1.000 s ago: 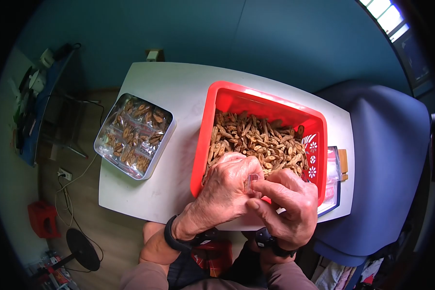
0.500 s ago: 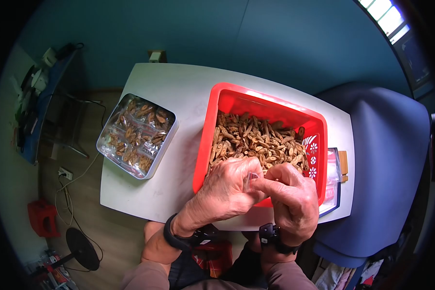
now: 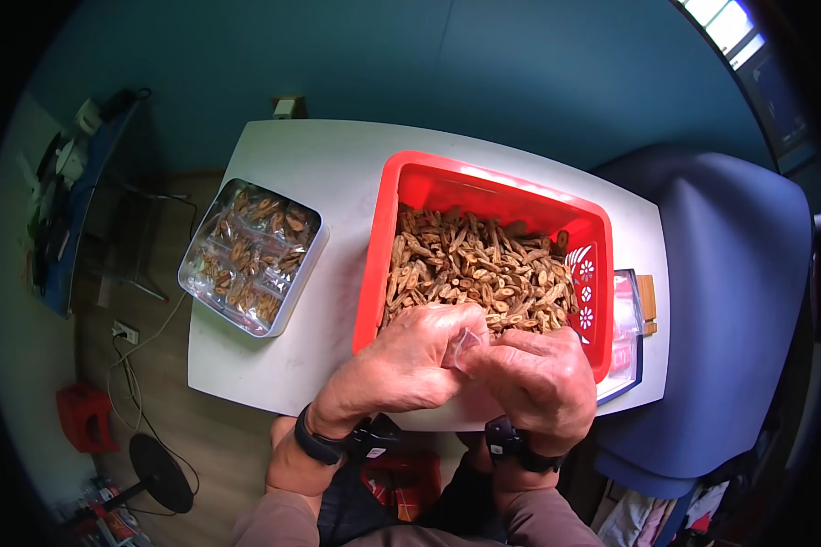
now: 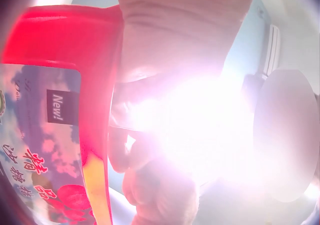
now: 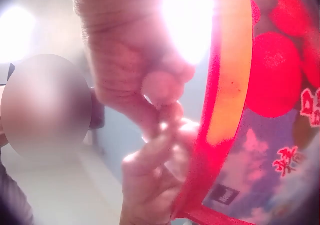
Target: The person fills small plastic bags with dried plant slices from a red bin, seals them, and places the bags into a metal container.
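At the near side, two forearms in pinkish sleeves (image 3: 278, 521) reach forward over the near edge of the table, each with a dark wrist strap (image 3: 317, 441). The left forearm slants far and to the right, the right one far and slightly to the right, so the hands converge over the near rim of the basket.

The left hand (image 3: 401, 365) lies with its back upward, fingers curled in, pinching a small clear plastic bag (image 3: 466, 346). The right hand (image 3: 543, 387) meets it from the right, its fingers bent and gripping the bag's right side; the bag sits between the two hands. Glare in both wrist views washes out part of the fingers, and the right thumb is hidden in the head view.

Just beyond the hands, dried brown slices (image 3: 493, 264) fill the bottom of the red basket (image 3: 371, 273). To its right lies a tray of clear bags (image 3: 626, 319), beside a wooden block (image 3: 647, 299). Well to the left, a metal tin (image 3: 305, 278) holds filled bags (image 3: 246, 251). A blue-green wall (image 3: 365, 59) stands at the far side.
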`<state>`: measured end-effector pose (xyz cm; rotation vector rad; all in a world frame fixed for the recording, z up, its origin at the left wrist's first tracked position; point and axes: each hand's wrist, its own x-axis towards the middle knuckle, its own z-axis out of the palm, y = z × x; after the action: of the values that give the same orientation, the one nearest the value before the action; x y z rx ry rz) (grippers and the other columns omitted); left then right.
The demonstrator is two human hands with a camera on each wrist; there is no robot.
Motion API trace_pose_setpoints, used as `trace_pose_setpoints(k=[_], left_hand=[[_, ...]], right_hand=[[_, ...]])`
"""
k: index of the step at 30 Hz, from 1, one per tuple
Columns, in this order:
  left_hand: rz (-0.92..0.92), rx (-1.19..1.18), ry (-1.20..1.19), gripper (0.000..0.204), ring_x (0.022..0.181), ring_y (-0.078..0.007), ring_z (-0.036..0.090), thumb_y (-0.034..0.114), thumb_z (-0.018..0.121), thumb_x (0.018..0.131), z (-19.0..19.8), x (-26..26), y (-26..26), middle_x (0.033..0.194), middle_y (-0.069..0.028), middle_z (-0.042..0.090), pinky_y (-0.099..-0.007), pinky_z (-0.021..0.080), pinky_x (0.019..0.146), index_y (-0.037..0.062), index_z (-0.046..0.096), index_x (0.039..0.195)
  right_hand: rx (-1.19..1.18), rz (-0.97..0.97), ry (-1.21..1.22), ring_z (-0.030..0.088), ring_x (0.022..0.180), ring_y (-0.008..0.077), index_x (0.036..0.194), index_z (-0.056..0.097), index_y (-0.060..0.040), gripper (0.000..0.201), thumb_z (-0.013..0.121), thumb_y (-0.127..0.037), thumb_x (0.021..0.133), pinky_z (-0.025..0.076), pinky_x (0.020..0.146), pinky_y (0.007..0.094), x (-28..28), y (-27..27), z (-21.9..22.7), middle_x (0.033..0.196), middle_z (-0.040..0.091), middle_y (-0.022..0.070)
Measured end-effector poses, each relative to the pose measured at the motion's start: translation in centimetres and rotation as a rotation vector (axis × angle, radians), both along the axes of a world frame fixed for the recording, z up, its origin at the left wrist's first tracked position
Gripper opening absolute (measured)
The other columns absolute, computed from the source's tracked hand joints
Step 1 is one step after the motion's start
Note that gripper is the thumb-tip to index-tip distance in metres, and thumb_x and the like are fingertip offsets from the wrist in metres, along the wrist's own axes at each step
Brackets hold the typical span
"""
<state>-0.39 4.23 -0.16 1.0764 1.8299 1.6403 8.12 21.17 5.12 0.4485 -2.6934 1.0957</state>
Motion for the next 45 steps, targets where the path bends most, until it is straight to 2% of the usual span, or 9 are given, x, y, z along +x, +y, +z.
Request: trace_pose_setpoints(k=[2, 8, 12, 14, 17, 27, 36, 41, 45], left_hand=[[-0.009, -0.035, -0.2, 0.02, 0.072, -0.0125, 0.054, 0.0, 0.072, 0.075, 0.3, 0.1, -0.1, 0.077, -0.0036, 0.056, -0.0296, 0.045, 0.063, 0.0047, 0.056, 0.085], [-0.091, -0.024, -0.211, 0.021, 0.076, -0.0106, 0.053, 0.0, 0.071, 0.075, -0.5, -0.5, -0.4, 0.081, -0.0038, 0.056, -0.0278, 0.045, 0.067, 0.0041, 0.055, 0.087], [-0.127, -0.077, -0.045, 0.024, 0.076, -0.0127, 0.054, 0.001, 0.073, 0.073, 0.2, -0.7, -0.6, 0.081, -0.0043, 0.056, -0.0287, 0.045, 0.068, 0.0039, 0.054, 0.087], [-0.073, -0.027, 0.007, 0.026, 0.075, -0.0163, 0.056, 0.003, 0.076, 0.071, 0.4, -0.5, -0.3, 0.082, -0.0051, 0.056, -0.0304, 0.046, 0.069, 0.004, 0.055, 0.086], [-0.085, 0.037, -0.187, 0.028, 0.076, -0.0187, 0.057, 0.004, 0.078, 0.068, 0.5, -0.5, -0.4, 0.082, -0.0057, 0.058, -0.0315, 0.047, 0.07, 0.0042, 0.058, 0.087], [-0.1, 0.104, -0.008, 0.026, 0.073, -0.0193, 0.059, 0.002, 0.073, 0.063, -0.2, -0.9, -0.5, 0.08, -0.0064, 0.059, -0.0327, 0.046, 0.066, 0.0028, 0.063, 0.087], [-0.077, 0.083, -0.05, 0.024, 0.072, -0.0209, 0.058, 0.005, 0.073, 0.065, -0.2, -0.7, -0.5, 0.078, -0.007, 0.057, -0.0333, 0.045, 0.063, 0.0036, 0.062, 0.085], [-0.037, 0.047, 0.143, 0.027, 0.075, -0.0292, 0.061, 0.01, 0.077, 0.064, 0.0, -0.5, -0.2, 0.078, -0.0092, 0.058, -0.0378, 0.047, 0.07, 0.0048, 0.059, 0.083], [-0.032, 0.014, 0.119, 0.029, 0.078, -0.0317, 0.061, 0.012, 0.079, 0.063, 0.0, -0.4, -0.1, 0.078, -0.0099, 0.059, -0.0398, 0.047, 0.073, 0.0052, 0.057, 0.081]], right_hand=[[-0.012, 0.01, 0.0, 0.063, 0.056, 0.0246, 0.096, 0.073, -0.0118, 0.02, 0.074, -0.007, 0.077, 0.047, 0.047, 0.0368, -0.2, -0.1, 0.1, 0.069, 0.064, 0.0066], [-0.071, 0.07, 0.008, 0.065, 0.057, 0.0247, 0.091, 0.073, -0.0094, 0.012, 0.074, -0.009, 0.079, 0.048, 0.048, 0.0353, -0.2, 0.1, 0.4, 0.072, 0.066, 0.0079], [-0.084, 0.094, 0.003, 0.066, 0.058, 0.0254, 0.089, 0.072, -0.0085, 0.011, 0.075, -0.008, 0.078, 0.049, 0.048, 0.0348, -0.3, -0.1, -0.2, 0.072, 0.067, 0.0083], [-0.12, 0.013, 0.068, 0.066, 0.058, 0.026, 0.088, 0.071, -0.0071, 0.012, 0.074, -0.006, 0.077, 0.05, 0.049, 0.0355, -0.3, -0.5, -0.7, 0.072, 0.067, 0.0083], [-0.114, -0.013, 0.064, 0.066, 0.058, 0.0269, 0.089, 0.07, -0.0061, 0.015, 0.073, -0.004, 0.075, 0.051, 0.049, 0.036, -0.2, -0.5, -0.7, 0.072, 0.067, 0.0089], [-0.143, 0.104, 0.026, 0.068, 0.06, 0.0282, 0.092, 0.07, -0.0057, 0.02, 0.071, -0.002, 0.073, 0.052, 0.05, 0.0363, -0.1, 0.1, -0.8, 0.076, 0.069, 0.0105], [-0.001, 0.045, -0.001, 0.069, 0.061, 0.0281, 0.094, 0.07, -0.0075, 0.022, 0.069, -0.002, 0.073, 0.052, 0.05, 0.0374, 0.1, -0.3, 0.5, 0.08, 0.071, 0.0095], [0.118, 0.064, -0.005, 0.066, 0.058, 0.0274, 0.097, 0.068, -0.0091, 0.022, 0.069, -0.003, 0.075, 0.05, 0.048, 0.0377, 0.2, -0.6, 0.6, 0.08, 0.069, 0.0077], [0.18, 0.059, 0.01, 0.065, 0.057, 0.0272, 0.098, 0.067, -0.0107, 0.022, 0.067, -0.004, 0.077, 0.05, 0.047, 0.0384, 0.3, -0.7, 0.6, 0.079, 0.067, 0.0072]])
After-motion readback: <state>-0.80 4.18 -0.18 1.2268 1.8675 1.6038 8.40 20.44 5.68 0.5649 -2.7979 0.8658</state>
